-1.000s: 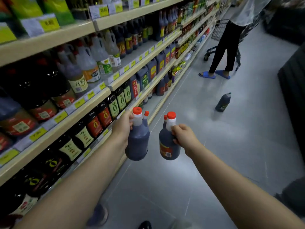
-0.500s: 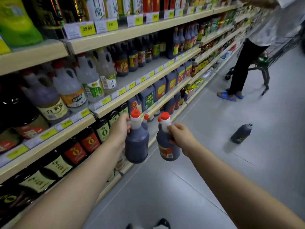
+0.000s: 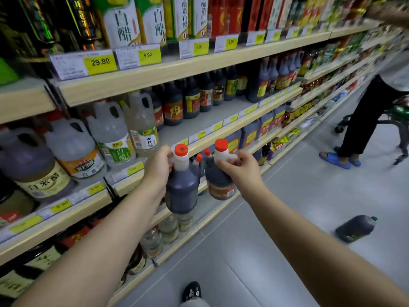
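Observation:
I hold two dark sauce bottles with red caps and white necks out in front of me, side by side. My left hand (image 3: pixel 157 171) grips the handle of the left bottle (image 3: pixel 182 191). My right hand (image 3: pixel 240 171) grips the handle of the right bottle (image 3: pixel 218 182), whose red and orange label faces me. Both hang upright in the air in front of the shelf unit, level with the grey shelf (image 3: pixel 199 120) that has an open stretch between the clear vinegar jugs and the dark bottles.
Shelves of vinegar jugs (image 3: pixel 110 138) and dark bottles (image 3: pixel 190 103) fill the left side. A dark bottle (image 3: pixel 355 228) lies on the grey floor at right. Another person (image 3: pixel 371 111) stands with a cart (image 3: pixel 398 116) further down the aisle. My shoe (image 3: pixel 192 292) shows below.
Both bottles have risen and moved closer to the shelves, from lower-shelf height to the middle shelf edge. My view has tilted upward and toward the shelf.

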Action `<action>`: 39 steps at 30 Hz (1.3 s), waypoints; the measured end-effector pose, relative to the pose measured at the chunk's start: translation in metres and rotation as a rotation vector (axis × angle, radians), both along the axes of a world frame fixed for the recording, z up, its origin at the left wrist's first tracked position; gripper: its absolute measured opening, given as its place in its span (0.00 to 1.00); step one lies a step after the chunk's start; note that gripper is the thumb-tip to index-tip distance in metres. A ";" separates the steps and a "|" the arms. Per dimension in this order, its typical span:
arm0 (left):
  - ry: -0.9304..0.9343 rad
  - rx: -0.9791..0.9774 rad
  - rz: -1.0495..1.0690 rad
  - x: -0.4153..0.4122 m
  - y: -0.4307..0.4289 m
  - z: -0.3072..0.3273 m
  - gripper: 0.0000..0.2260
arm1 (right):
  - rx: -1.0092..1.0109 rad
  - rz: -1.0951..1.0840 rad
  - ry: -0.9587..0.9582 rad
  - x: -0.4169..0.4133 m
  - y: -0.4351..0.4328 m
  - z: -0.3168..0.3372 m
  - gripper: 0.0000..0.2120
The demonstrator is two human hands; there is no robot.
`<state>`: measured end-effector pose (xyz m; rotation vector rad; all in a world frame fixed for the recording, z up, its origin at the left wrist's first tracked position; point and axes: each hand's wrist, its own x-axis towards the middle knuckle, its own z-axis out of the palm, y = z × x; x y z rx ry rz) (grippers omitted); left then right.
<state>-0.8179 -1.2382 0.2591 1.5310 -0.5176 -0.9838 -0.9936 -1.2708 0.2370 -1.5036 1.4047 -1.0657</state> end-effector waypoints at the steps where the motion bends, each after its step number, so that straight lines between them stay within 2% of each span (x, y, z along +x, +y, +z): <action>1: -0.002 -0.001 0.000 0.001 -0.011 0.002 0.17 | -0.038 0.004 0.012 0.003 -0.013 0.002 0.18; 5: -0.021 -0.011 -0.039 0.008 -0.050 0.009 0.18 | -0.173 0.019 0.028 0.014 -0.056 0.018 0.21; 11: 0.074 -0.025 -0.037 0.018 -0.089 0.006 0.16 | -0.334 0.125 0.009 0.033 -0.112 0.026 0.20; 15: 0.096 -0.021 0.051 0.019 -0.109 0.001 0.18 | -0.399 0.277 -0.072 0.049 -0.147 0.025 0.20; 19: 0.092 -0.012 0.246 0.012 -0.117 0.002 0.17 | -0.424 0.442 -0.096 0.066 -0.184 0.020 0.22; 26: 0.067 0.002 0.477 -0.010 -0.124 -0.003 0.17 | -0.395 0.730 -0.160 0.092 -0.229 0.010 0.18; 33: 0.144 0.048 0.705 -0.026 -0.121 -0.003 0.17 | -0.232 0.876 -0.212 0.112 -0.240 0.000 0.21; 36: 0.182 0.067 0.767 -0.025 -0.120 -0.001 0.17 | -0.219 0.962 -0.226 0.118 -0.249 -0.001 0.14; 38: 0.197 0.097 0.796 -0.023 -0.120 -0.002 0.17 | -0.138 0.994 -0.260 0.120 -0.254 -0.008 0.07; 39: 0.201 0.117 0.808 -0.022 -0.120 -0.001 0.17 | -0.079 0.973 -0.271 0.123 -0.256 -0.013 0.07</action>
